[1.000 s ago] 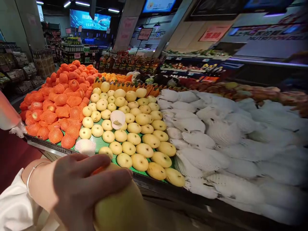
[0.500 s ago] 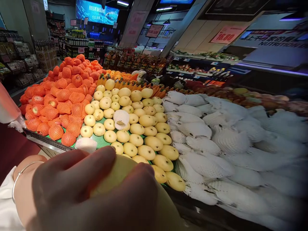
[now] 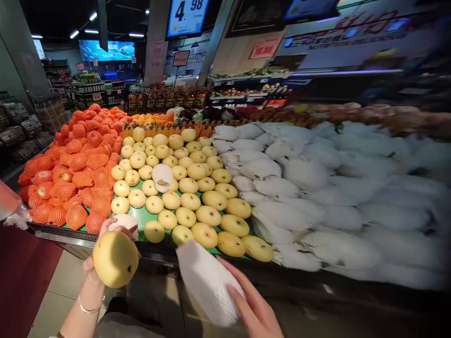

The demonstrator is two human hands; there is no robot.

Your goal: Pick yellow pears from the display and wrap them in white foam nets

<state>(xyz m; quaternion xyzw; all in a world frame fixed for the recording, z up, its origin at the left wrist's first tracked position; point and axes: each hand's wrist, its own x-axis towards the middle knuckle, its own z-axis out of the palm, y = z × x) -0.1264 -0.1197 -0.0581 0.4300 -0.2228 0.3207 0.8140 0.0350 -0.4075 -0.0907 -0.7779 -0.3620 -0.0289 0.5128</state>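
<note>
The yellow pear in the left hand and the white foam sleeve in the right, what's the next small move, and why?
Probably bring the two together and ease the foam sleeve over the pear. The left hand holds the pear bare, the right hand holds the sleeve apart from it, and the neighbouring fruit on the stand lies wrapped in such sleeves.

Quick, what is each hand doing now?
Left hand: closed on a yellow pear.
Right hand: holding a white foam net sleeve.
</note>
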